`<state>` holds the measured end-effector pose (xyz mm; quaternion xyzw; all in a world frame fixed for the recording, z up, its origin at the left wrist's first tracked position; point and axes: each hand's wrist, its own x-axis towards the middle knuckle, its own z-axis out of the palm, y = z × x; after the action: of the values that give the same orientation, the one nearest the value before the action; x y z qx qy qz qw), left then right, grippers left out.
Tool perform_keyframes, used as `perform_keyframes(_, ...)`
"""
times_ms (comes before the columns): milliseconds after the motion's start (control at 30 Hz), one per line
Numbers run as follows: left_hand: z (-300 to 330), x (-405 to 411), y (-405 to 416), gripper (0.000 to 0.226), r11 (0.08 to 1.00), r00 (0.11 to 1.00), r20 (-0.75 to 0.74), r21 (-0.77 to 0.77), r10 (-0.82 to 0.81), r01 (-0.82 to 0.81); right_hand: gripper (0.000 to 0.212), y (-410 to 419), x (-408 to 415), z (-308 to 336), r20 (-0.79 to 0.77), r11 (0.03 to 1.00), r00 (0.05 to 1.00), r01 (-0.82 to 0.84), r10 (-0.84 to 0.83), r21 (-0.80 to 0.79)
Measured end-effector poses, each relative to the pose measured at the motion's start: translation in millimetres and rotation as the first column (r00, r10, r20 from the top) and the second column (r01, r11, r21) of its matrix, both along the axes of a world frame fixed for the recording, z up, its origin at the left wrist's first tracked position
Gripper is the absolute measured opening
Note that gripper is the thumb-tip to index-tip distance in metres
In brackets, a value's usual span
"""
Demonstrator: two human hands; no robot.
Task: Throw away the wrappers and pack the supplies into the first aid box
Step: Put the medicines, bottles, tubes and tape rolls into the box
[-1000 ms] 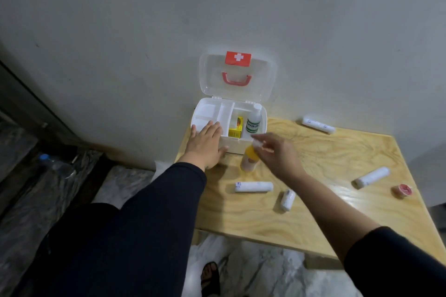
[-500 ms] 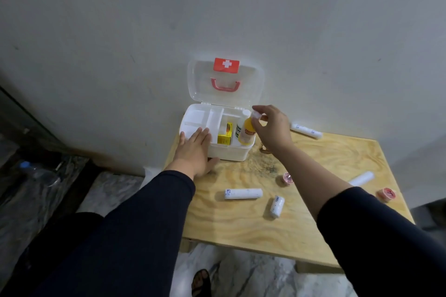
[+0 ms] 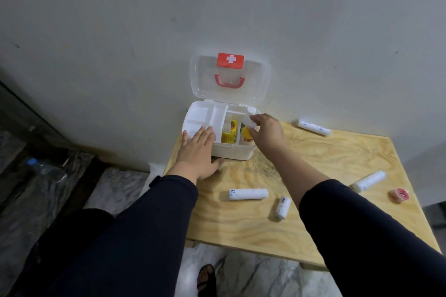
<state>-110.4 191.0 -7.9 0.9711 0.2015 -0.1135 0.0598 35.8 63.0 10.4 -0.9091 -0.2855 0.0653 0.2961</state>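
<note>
The white first aid box (image 3: 231, 153) stands open against the wall, its clear lid (image 3: 205, 79) with a red cross leaning back. My left hand (image 3: 196, 152) lies flat against the box's front left corner, fingers spread. My right hand (image 3: 266, 131) holds a small yellow bottle (image 3: 246, 136) by its top, down in the right compartment beside a white bottle (image 3: 251, 111). A yellow carton (image 3: 229, 134) sits in the middle compartment. Several white bandage rolls lie on the table: one (image 3: 248, 194) in front, a short one (image 3: 282, 207), one (image 3: 368, 181) to the right, one (image 3: 313, 128) by the wall.
A pink tape roll (image 3: 399, 195) lies near the right edge of the wooden table (image 3: 325, 159). A plastic water bottle (image 3: 45, 170) lies on the marble floor at the left. My sandalled foot (image 3: 206, 279) shows below the table's front edge.
My right hand lifted the yellow bottle off the table and carried it into the box's right compartment. My left hand stayed pressed on the box.
</note>
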Motion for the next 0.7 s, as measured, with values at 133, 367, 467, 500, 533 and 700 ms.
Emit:
perform_keyframes(133, 5, 5, -2, 0.069, 0.999, 0.999, 0.013, -0.019, 0.036, -0.035, 0.039, -11, 5, 7, -0.029, 0.999, 0.999, -0.035, 0.036, 0.014)
perform_keyframes(367, 44, 55, -19, 0.051, 0.997, 0.98, 0.189, -0.024, -0.066, 0.072, 0.035, -66, 26, 23, -0.086, 0.988, 0.996, 0.013, -0.026, -0.151)
perform_keyframes(467, 60, 88, -37, 0.048, 0.985, 0.959, 0.25, -0.077, -0.134, 0.157, 0.037, -100, 35, 27, -0.137, 0.977, 0.986, 0.071, -0.1, -0.2)
perform_keyframes(500, 64, 99, -45, 0.046, 0.975, 0.957, 0.242, -0.113, -0.161, 0.193, 0.037, -112, 37, 28, -0.145, 0.974, 0.981, 0.1, -0.131, -0.203)
perform_keyframes(533, 66, 109, -54, 0.044, 0.962, 0.958, 0.219, -0.157, -0.187, 0.224, 0.037, -124, 38, 29, -0.146, 0.97, 0.976, 0.132, -0.163, -0.202)
perform_keyframes(700, 59, 144, -104, 0.04, 0.902, 0.958, 0.09, -0.324, -0.271, 0.285, 0.038, -185, 41, 22, -0.154, 0.94, 0.942, 0.262, -0.299, -0.219)
